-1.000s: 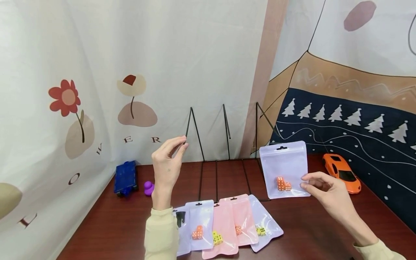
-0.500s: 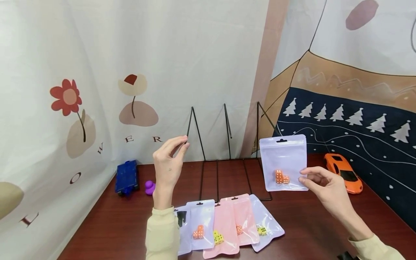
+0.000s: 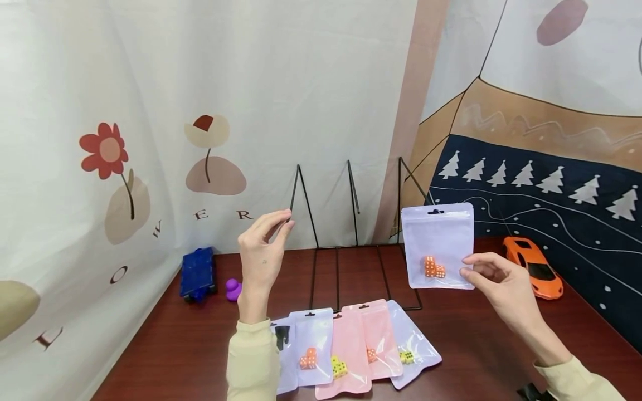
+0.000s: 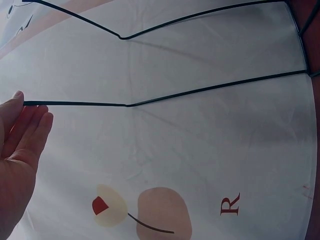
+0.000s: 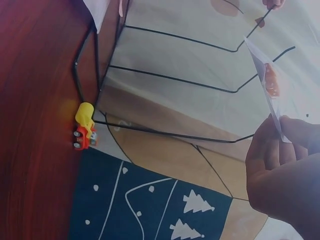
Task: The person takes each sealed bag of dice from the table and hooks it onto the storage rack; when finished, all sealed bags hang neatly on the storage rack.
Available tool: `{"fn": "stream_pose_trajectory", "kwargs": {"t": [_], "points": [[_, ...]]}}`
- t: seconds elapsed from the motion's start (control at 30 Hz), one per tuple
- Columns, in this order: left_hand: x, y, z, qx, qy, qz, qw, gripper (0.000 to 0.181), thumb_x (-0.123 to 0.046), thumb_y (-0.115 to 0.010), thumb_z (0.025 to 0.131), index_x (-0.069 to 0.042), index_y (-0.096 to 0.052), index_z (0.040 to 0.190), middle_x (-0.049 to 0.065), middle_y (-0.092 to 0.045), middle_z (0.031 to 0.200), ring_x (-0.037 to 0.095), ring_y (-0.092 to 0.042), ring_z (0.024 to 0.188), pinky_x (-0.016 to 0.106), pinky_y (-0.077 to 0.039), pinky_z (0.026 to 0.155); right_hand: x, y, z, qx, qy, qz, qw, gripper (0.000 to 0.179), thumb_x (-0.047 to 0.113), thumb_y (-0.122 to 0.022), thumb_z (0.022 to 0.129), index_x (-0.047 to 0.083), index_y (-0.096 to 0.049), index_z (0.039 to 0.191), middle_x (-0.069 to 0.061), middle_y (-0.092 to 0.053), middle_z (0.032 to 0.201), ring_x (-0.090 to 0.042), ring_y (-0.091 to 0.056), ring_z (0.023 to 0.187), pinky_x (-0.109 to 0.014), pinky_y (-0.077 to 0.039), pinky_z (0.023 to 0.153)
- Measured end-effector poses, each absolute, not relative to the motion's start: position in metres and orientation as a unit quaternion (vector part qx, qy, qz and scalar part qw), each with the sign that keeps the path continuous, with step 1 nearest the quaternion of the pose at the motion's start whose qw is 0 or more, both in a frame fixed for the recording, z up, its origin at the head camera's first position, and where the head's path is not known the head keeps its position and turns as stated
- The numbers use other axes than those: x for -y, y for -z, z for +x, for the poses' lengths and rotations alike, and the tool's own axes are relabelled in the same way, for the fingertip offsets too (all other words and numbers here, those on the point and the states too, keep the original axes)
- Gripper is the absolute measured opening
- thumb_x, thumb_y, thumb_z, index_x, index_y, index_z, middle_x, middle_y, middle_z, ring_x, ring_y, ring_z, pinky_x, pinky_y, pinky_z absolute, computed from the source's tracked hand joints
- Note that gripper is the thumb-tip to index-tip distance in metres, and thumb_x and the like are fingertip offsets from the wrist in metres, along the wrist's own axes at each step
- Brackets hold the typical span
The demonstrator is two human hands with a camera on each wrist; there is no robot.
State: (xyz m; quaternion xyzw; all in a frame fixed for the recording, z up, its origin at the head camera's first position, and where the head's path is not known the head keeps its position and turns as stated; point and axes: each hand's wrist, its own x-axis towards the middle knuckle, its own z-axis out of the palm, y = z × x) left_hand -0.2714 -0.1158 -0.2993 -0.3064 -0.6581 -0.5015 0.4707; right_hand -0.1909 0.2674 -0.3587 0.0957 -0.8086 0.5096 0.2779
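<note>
My left hand [image 3: 262, 245] pinches the front tip of the left prong of a black wire rack [image 4: 215, 90]. In my right hand [image 3: 504, 289] is a lilac zip bag [image 3: 446, 234], pinched between thumb and fingers at its right edge, low down. Orange dice [image 3: 430, 267] show through the bag's front. It hangs upright in the air before the rack's right prong, its slotted hole at the top. From the head view I cannot tell whether that prong touches the bag; the right wrist view shows the bag edge-on, near the prongs.
Several pouches lie overlapping at the table's front, among them a pink bag [image 3: 353, 340] and a lilac bag [image 3: 408, 328], with dice inside. A blue toy vehicle [image 3: 197, 273] and purple duck [image 3: 233, 289] sit left, an orange car [image 3: 534, 267] right. A yellow-red toy [image 5: 85, 127] stands beside the rack.
My right hand has lifted the lilac zip bag upward toward the height of the rack's prongs. My left hand has stayed on the left prong's tip.
</note>
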Motion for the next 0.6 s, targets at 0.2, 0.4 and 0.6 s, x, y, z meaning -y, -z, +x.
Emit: {"fn": "stream_pose_trajectory", "kwargs": {"t": [0.2, 0.4, 0.6], "points": [[0.116, 0.299, -0.270, 0.661, 0.498, -0.304, 0.472, 0.017, 0.010, -0.072, 0.078, 0.004, -0.072, 0.094, 0.012, -0.070, 0.096, 0.023, -0.066, 0.089, 0.028, -0.055, 0.085, -0.266, 0.358, -0.195, 0.807, -0.512, 0.093, 0.279, 0.022, -0.002, -0.071, 0.083, -0.002, -0.066, 0.104, 0.007, -0.068, 0.082, -0.011, -0.055, 0.067, -0.016, -0.046, 0.054], [0.116, 0.299, -0.270, 0.661, 0.498, -0.303, 0.473, 0.016, 0.009, -0.071, 0.078, 0.004, -0.072, 0.094, 0.011, -0.070, 0.096, 0.022, -0.066, 0.089, 0.029, -0.055, 0.085, -0.264, 0.357, -0.200, 0.809, -0.512, 0.091, 0.273, 0.020, 0.002, -0.071, 0.084, 0.000, -0.066, 0.104, 0.005, -0.067, 0.081, -0.011, -0.054, 0.068, -0.017, -0.045, 0.053], [0.116, 0.300, -0.271, 0.661, 0.500, -0.304, 0.470, 0.017, 0.010, -0.071, 0.078, 0.004, -0.072, 0.094, 0.011, -0.070, 0.097, 0.022, -0.066, 0.089, 0.029, -0.055, 0.085, -0.262, 0.356, -0.208, 0.803, -0.523, 0.093, 0.269, 0.021, 0.002, -0.071, 0.084, -0.001, -0.065, 0.104, 0.004, -0.067, 0.081, -0.011, -0.054, 0.068, -0.017, -0.045, 0.054]]}}
